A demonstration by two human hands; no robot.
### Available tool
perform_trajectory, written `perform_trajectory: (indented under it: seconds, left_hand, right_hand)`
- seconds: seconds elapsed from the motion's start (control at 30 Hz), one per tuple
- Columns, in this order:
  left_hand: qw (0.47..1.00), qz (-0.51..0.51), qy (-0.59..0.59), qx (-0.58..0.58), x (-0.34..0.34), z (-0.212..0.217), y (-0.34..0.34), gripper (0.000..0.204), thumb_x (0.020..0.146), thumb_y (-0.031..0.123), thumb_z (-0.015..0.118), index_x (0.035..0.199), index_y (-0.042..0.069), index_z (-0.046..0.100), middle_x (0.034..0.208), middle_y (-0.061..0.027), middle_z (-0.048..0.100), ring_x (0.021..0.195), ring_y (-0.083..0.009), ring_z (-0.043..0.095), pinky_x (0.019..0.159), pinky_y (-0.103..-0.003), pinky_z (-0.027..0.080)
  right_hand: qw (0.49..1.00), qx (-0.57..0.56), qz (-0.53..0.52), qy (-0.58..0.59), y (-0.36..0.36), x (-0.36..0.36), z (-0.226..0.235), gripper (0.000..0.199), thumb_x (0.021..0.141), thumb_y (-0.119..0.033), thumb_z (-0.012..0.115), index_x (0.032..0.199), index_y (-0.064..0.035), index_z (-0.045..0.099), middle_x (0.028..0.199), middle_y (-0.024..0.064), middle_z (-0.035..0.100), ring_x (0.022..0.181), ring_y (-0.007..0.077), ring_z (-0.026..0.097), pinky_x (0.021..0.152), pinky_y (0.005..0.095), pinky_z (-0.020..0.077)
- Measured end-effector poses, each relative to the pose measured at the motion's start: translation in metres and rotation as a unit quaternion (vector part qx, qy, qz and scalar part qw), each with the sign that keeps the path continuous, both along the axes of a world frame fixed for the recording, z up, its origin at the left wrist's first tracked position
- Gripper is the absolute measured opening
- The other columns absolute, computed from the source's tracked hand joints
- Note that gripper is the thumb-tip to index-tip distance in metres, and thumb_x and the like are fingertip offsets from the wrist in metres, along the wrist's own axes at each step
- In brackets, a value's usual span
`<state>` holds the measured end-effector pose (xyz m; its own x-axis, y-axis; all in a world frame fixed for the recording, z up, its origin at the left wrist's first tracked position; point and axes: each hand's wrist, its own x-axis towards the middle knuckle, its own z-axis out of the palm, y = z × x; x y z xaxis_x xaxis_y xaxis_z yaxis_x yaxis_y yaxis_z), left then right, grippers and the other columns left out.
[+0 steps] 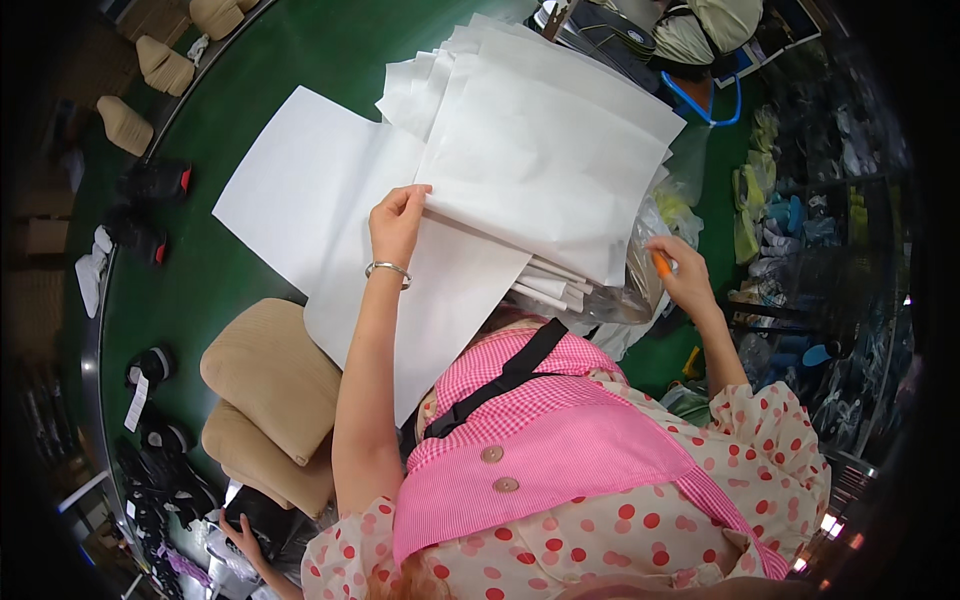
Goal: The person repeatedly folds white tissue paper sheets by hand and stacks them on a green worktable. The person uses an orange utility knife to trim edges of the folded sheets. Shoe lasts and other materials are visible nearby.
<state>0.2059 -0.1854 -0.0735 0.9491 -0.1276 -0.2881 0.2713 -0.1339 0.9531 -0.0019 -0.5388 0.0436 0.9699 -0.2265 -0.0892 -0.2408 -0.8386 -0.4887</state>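
**Left hand on the paper stack, right hand holding something orange**

From my remote view, the left hand pinches the edge of a white sheet in the stack of white sheets, thumb and fingers pressed together on it. The stack sits fanned out on the green table, right in front of the pink apron. The right hand is curled around a small orange tool, maybe a marker, hard to tell. Tan cushions sit at the lower left.
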Motion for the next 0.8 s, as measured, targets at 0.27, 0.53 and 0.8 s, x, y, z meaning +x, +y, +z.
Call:
perform_trajectory:
  seconds: [0.27, 0.53, 0.8]
  left_hand:
    - [0.997, 0.032, -0.014, -0.069, 0.011, 0.016, 0.000, 0.021, 0.089, 0.021, 0.063, 0.101, 0.006, 0.069, 0.089, 0.0006, 0.062, 0.074, -0.0078, 0.053, 0.070, -0.022, 0.044]
    - [0.953, -0.150, -0.160, 0.210, -0.059, 0.041, 0.044, 0.065, 0.078, 0.030, 0.072, 0.135, 0.012, 0.045, 0.139, -0.0185, 0.039, 0.126, -0.0342, 0.042, 0.100, -0.042, 0.041]
    - [0.915, -0.208, -0.084, 0.336, -0.172, 0.071, 0.103, 0.075, 0.073, 0.035, 0.075, 0.136, 0.010, 0.045, 0.141, -0.0173, 0.040, 0.132, -0.0352, 0.035, 0.108, -0.043, 0.031]
  right_hand:
    - [0.958, -0.099, 0.246, -0.108, 0.130, 0.105, -0.026, 0.058, 0.080, -0.026, 0.068, 0.133, -0.0127, 0.047, 0.139, 0.0113, 0.043, 0.130, 0.0329, 0.036, 0.106, 0.0449, 0.0314]
    - [0.956, -0.085, 0.268, -0.083, 0.118, 0.151, -0.100, 0.053, 0.088, -0.033, 0.058, 0.137, -0.0156, 0.045, 0.143, 0.0119, 0.038, 0.134, 0.0349, 0.030, 0.108, 0.0468, 0.0265]
    - [0.959, -0.042, 0.271, -0.075, 0.099, 0.159, -0.146, 0.052, 0.090, -0.041, 0.054, 0.137, -0.0193, 0.047, 0.146, 0.0106, 0.035, 0.136, 0.0336, 0.027, 0.111, 0.0471, 0.0172]
